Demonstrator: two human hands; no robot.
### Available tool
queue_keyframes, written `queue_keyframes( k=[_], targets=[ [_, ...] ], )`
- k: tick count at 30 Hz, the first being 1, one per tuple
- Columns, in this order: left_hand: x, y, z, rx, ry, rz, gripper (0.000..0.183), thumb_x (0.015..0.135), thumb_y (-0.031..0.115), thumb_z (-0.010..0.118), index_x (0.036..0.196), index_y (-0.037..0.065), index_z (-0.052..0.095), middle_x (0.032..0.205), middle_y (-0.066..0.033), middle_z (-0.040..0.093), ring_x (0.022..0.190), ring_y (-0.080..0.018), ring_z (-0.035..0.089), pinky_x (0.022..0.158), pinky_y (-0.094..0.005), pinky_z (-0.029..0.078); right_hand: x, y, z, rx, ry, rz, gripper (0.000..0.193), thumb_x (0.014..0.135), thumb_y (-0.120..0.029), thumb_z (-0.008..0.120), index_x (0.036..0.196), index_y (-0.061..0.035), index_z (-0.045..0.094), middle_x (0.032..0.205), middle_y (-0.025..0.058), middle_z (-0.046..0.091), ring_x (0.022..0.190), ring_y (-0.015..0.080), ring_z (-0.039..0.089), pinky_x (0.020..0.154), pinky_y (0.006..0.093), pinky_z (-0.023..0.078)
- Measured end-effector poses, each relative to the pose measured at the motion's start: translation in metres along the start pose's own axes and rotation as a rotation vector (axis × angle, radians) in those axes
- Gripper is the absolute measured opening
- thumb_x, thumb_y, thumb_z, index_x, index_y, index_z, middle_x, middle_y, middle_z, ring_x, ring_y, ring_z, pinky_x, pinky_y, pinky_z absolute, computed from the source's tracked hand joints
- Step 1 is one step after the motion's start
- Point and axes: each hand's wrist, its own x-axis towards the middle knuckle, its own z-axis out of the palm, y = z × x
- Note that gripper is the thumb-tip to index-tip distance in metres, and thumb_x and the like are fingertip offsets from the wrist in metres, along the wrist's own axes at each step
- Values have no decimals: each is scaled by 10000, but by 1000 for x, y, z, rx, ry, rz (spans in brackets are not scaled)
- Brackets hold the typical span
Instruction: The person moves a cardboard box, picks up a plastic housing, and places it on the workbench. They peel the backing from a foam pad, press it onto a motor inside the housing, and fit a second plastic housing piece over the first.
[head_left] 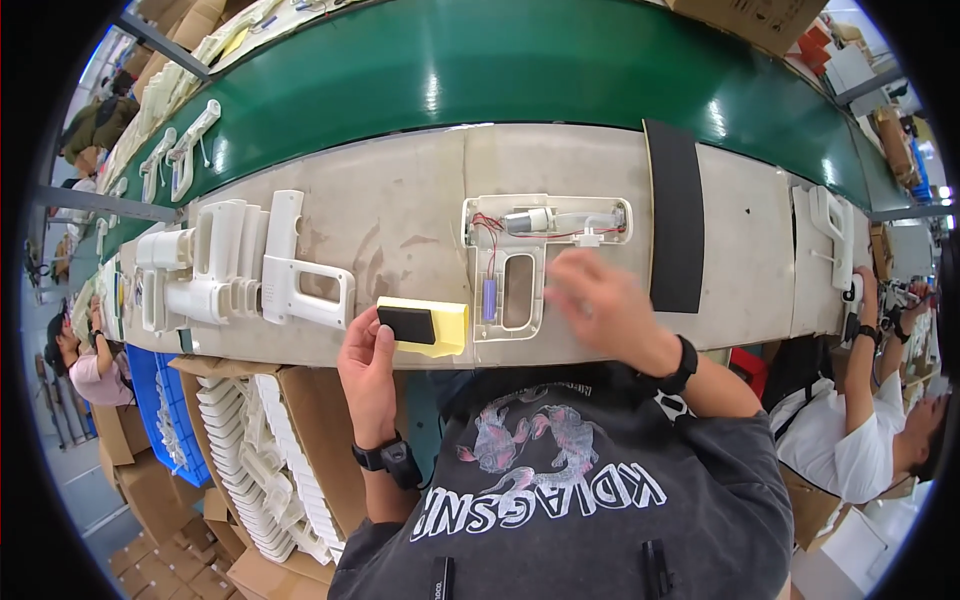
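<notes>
My left hand grips a black rectangular pad together with a sheet of yellow paper behind it, over the table's near edge. To its right lies an open white plastic housing with a looped handle. Inside the housing are a silver-and-white motor, thin red wires and a purple cylindrical battery beside the handle. My right hand hovers just right of the handle, near a small white part. Motion smears its fingers, so whether they hold anything is hidden.
White housing shells stand stacked at left. A long black strip crosses the table at right. Beyond runs a green conveyor belt carrying white devices. Cardboard boxes with white parts sit below left. Co-workers flank me.
</notes>
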Motion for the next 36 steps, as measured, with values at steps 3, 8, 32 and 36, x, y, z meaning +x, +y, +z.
queue_keyframes(
  k=[3,8,32,36],
  targets=[
    [0,0,1,-1,8,-24,336,1026,109,592,1329,-29,548,1193,-78,649,1063,-114,608,942,-258,478,-2,20,-9,-218,165,97,326,858,-121,743,1154,-8,666,1170,88,622,791,259,644,721,371,545],
    [4,3,14,-11,-24,-4,306,1028,103,582,1301,-34,555,1212,-87,639,1095,-127,600,962,-292,480,-14,36,-3,-402,182,6,387,831,-130,760,1182,1,664,1183,90,613,932,283,615,801,374,534],
    [-10,27,67,-177,-228,5,264,958,42,676,1188,-48,581,1124,-92,670,1032,-119,625,905,-271,494,41,-30,19,233,99,-222,531,721,-8,823,1228,-65,676,1146,91,642,916,262,594,771,362,521],
    [-12,32,71,-64,-286,-33,320,933,24,705,1218,-56,582,1204,-114,675,1110,-143,634,942,-281,501,44,-31,20,288,113,-228,522,713,-16,834,1209,-61,678,1138,90,647,943,271,611,792,362,528]
  ],
)
